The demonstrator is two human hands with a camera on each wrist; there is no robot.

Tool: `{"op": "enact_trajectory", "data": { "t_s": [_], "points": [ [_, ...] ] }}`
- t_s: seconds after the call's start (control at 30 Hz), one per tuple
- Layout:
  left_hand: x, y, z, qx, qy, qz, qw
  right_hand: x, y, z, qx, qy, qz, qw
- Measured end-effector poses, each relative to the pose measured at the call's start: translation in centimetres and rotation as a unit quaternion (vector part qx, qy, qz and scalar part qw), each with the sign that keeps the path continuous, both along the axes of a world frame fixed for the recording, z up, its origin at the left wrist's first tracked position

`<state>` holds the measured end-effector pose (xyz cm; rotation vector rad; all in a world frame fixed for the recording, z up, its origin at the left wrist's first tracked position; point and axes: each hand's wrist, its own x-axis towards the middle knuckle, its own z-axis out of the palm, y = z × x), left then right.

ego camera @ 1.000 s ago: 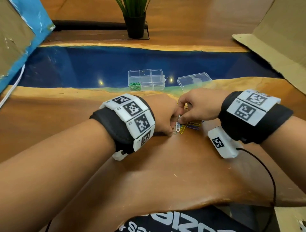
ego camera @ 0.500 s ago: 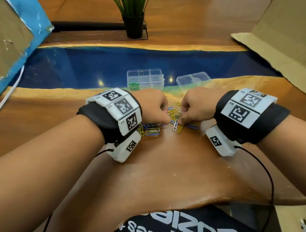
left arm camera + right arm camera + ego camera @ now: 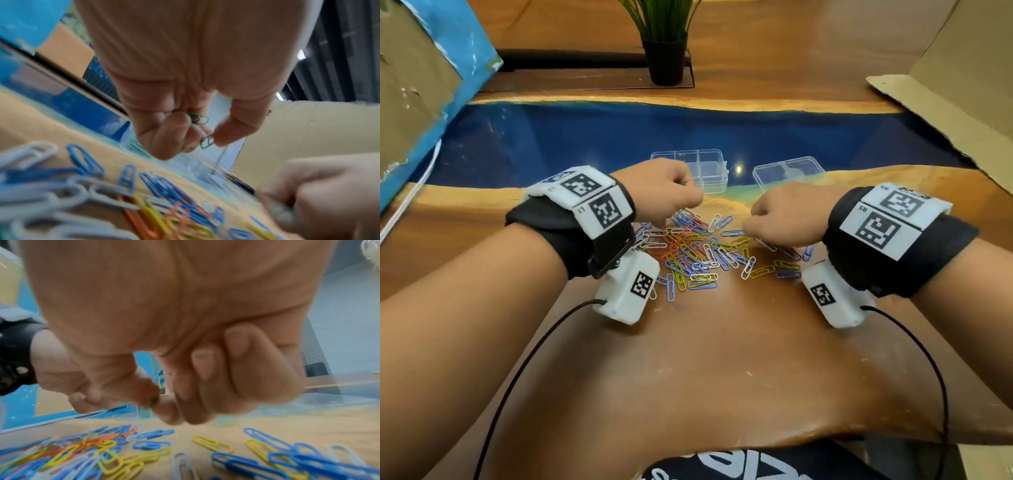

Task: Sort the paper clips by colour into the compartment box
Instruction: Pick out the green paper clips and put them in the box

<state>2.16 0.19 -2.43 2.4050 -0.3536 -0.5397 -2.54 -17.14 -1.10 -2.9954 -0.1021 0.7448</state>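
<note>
Holding green clips (image 3: 202, 128) in a tight pinch, the left hand (image 3: 662, 193) is hovering just in front of the box (image 3: 707, 168). The right hand (image 3: 784, 219) is curling over the pile (image 3: 698, 253) on the surface (image 3: 722, 359), its grip narrow; I cannot tell if it is holding a clip. Most clips are still waiting, unsorted. The left hand is hiding part of the box, so I cannot see what is inside.
</note>
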Motion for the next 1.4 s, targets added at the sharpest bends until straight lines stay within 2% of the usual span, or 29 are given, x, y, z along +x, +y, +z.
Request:
{"op": "enact_trajectory", "data": {
  "t_s": [0.13, 0.23, 0.33, 0.47, 0.6, 0.73, 1.0, 1.2, 1.4],
  "points": [
    [1.5, 0.7, 0.3, 0.022, -0.067, 0.042, 0.997, 1.2, 1.0, 0.7, 0.061, -0.039, -0.047, 0.996],
    [3.0, 1.1, 0.6, 0.044, -0.116, 0.06, 0.99, 2.4, 1.5, 0.9, 0.079, -0.085, -0.038, 0.993],
    [4.1, 1.1, 0.9, 0.089, -0.164, 0.051, 0.981, 3.8, 1.9, 0.9, 0.108, -0.091, -0.038, 0.989],
    [4.6, 0.7, 1.0, 0.15, -0.195, -0.004, 0.969, 5.5, 2.7, 1.2, 0.141, -0.072, -0.028, 0.987],
    [4.4, 0.6, 0.9, 0.182, -0.202, -0.037, 0.962, 7.0, 3.7, 1.4, 0.176, -0.08, -0.041, 0.98],
    [4.2, 1.2, 1.1, 0.164, -0.212, -0.047, 0.962, 8.1, 4.6, 1.1, 0.19, -0.085, -0.04, 0.977],
    [4.1, 3.5, 0.6, 0.114, -0.201, 0.008, 0.973, 9.0, 7.3, 1.3, 0.174, -0.159, 0.013, 0.972],
    [3.2, 5.2, 0.3, 0.129, -0.169, 0.026, 0.977, 9.6, 8.8, 0.4, 0.16, -0.181, 0.041, 0.97],
    [2.4, 5.7, -0.1, 0.173, -0.151, 0.0, 0.973, 9.3, 8.7, 0.5, 0.179, -0.192, 0.02, 0.965]
  ]
}}
